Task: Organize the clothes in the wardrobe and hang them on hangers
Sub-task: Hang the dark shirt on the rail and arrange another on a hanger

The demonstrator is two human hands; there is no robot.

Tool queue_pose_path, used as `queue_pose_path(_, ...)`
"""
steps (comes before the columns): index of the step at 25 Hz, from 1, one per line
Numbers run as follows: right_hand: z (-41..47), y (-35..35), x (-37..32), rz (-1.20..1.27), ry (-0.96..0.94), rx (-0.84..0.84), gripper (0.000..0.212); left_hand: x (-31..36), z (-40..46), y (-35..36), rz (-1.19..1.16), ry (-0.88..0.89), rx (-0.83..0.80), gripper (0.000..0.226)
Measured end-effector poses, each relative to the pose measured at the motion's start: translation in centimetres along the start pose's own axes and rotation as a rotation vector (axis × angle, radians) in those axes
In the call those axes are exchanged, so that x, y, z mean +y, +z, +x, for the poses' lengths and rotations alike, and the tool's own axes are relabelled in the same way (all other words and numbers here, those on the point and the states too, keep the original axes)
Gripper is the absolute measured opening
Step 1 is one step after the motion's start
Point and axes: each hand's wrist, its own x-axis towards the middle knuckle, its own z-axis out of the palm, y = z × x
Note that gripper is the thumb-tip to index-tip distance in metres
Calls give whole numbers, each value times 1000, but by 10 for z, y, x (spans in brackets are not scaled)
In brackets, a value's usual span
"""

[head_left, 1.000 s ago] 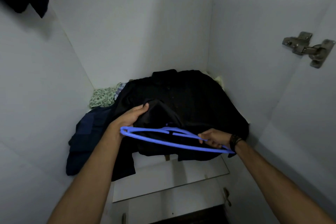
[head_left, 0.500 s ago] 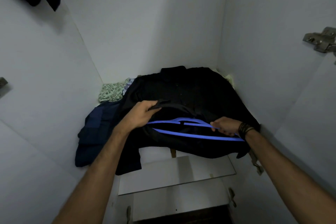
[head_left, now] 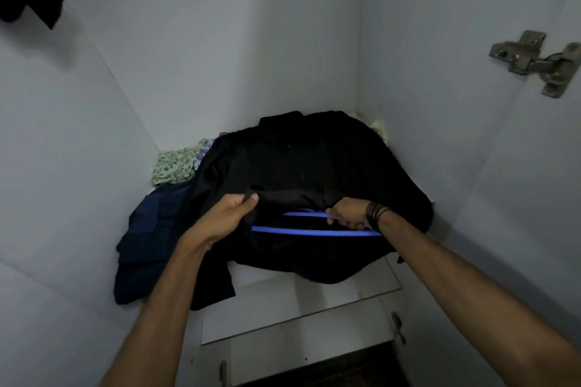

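Your left hand [head_left: 231,217] pinches the black shirt's [head_left: 314,166] hem while your right hand [head_left: 347,215] grips the blue hanger [head_left: 311,231] (partly inside it). Shirt lies atop the clothes pile on the wardrobe shelf [head_left: 298,298].

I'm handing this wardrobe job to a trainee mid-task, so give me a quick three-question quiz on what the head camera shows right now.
1. True or false: the blue hanger is already hanging on a rail.
2. Which hand grips the hanger? A) left hand B) right hand C) neither
3. Fill in: the left hand pinches a fold of the ____ shirt.

Key
1. False: it lies partly tucked into the shirt on the shelf.
2. B: the right hand, with dark bands at the wrist, holds the hanger's right side.
3. Black. A navy garment and a green patterned cloth lie to its left.
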Motion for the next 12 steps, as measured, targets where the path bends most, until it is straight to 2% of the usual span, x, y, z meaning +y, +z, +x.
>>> queue_pose_path(2,4,9,2,25,3,-9,32,-3,6,5,-68,28,26,32)
queue_pose_path(4,8,5,7,88,21,30,30,-9,4,-6,-123,7,-159,47)
queue_pose_path(5,9,0,9,117,30,53,30,-12,0,-16,-76,-12,-286,52)
queue_pose_path(7,12,-9,13,148,35,67,30,-18,-2,-30,102,-28,-485,46)
queue_pose_path(8,14,-12,14,146,30,56,31,-24,2,-32,177,-3,-462,42)
queue_pose_path(10,15,-14,12,130,18,18,31,-37,20,-28,317,86,-189,35)
queue_pose_path(11,14,-15,10,120,14,-2,30,-45,30,-24,472,144,-47,39)
queue_pose_path(12,13,-15,7,112,10,-18,30,-53,40,-18,684,170,20,45)
